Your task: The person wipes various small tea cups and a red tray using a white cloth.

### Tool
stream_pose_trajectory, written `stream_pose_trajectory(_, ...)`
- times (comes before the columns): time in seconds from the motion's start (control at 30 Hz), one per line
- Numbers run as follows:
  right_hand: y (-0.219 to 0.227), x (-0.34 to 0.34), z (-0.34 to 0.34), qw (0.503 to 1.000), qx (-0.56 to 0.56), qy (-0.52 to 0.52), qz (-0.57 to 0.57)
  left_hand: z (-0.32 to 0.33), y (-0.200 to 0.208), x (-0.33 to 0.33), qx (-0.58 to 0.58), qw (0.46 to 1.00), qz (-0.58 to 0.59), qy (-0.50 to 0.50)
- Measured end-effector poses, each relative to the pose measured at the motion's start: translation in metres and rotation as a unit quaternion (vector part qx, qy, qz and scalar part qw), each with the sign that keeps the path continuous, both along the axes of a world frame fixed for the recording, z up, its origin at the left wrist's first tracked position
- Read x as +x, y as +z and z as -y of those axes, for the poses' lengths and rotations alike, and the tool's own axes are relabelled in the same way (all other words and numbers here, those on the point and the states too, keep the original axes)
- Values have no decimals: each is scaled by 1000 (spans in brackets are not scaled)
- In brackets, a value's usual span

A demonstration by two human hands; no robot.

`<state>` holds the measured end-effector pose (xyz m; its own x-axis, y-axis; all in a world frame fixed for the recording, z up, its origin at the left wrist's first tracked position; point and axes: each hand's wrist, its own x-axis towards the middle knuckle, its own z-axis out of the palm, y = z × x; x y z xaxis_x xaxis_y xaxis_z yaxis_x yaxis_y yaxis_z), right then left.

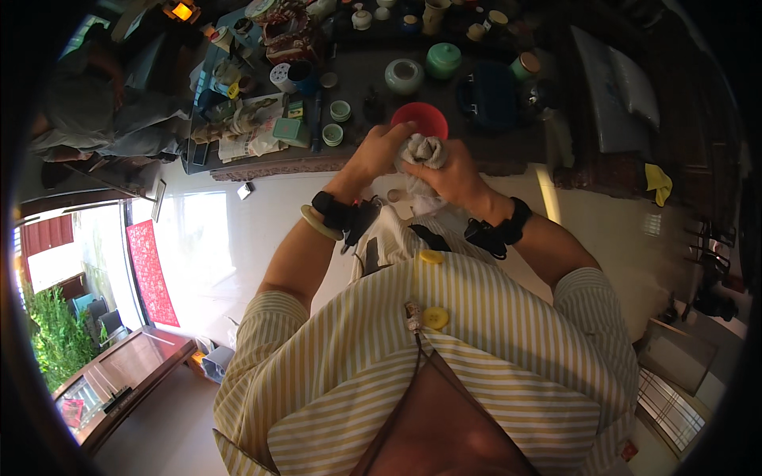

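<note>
A bunched greyish-white cloth (423, 149) is between my two hands, just in front of the table's near edge. My left hand (382, 151) closes on its left side, with fingers partly hidden behind it. From the right, my right hand (459, 176) wraps round the cloth, and its loose end hangs below. Directly beyond them, a red plastic bowl (425, 119) stands on the dark table; its near rim is partly covered by the hands and cloth. I cannot see anything inside the cloth.
On the table (367, 79) are a pale lidded jar (404, 76), a green jar (443, 60), small cups (340, 111), a dark blue case (490, 99) and a green box (292, 132) on newspaper. Another person (103, 103) sits at the far left.
</note>
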<state>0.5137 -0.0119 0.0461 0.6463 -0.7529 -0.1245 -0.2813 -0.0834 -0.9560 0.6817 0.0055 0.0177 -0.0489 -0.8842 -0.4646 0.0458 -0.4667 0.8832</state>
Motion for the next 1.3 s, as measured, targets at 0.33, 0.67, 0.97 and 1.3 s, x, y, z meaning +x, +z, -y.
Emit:
stream_pose_trajectory(0.33,-37,-37,4,989,-135,61,8,-14,-23,-22,66,990,-116,-40)
stream_pose_trajectory(0.67,-40,-41,1,947,-295,122,-23,-17,-85,-25,220,903,-368,-17)
stream_pose_trajectory(0.97,-62,-41,-1,994,-103,19,-10,-11,-66,-43,97,987,-128,6)
stream_pose_trajectory(1.3,-87,-67,8,917,-329,223,-36,-24,-91,-38,250,932,-260,-23)
